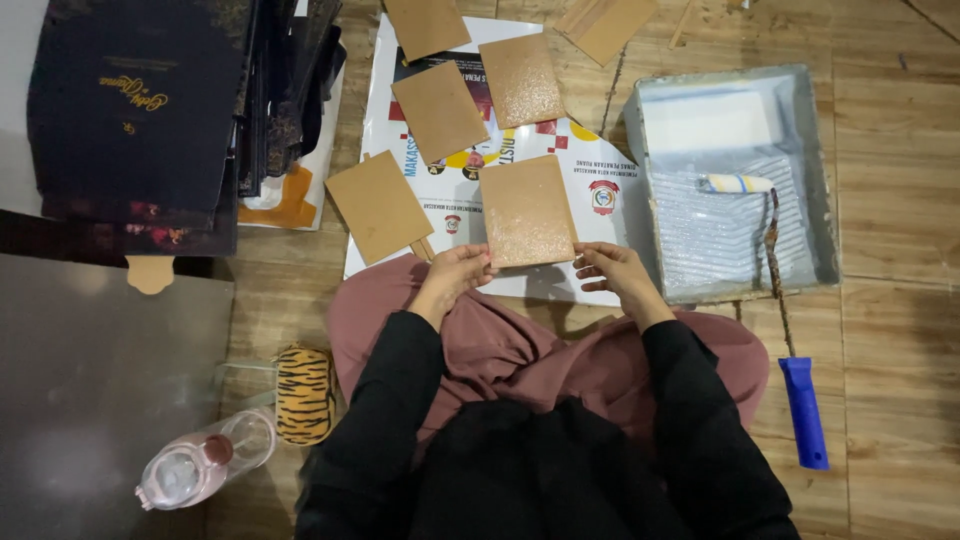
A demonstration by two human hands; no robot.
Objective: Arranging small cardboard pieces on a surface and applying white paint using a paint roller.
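Left hand (458,268) and right hand (608,266) each pinch a bottom corner of the glue-coated brown board (527,211)

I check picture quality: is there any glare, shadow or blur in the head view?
Head view: sharp overall; wet sheen on the board held by left hand and right hand; soft glare in the paint tray; dim, dark lower left corner.

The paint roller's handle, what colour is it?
Blue. The roller's handle lies on the wooden floor beside the tray, clearest in the head view.
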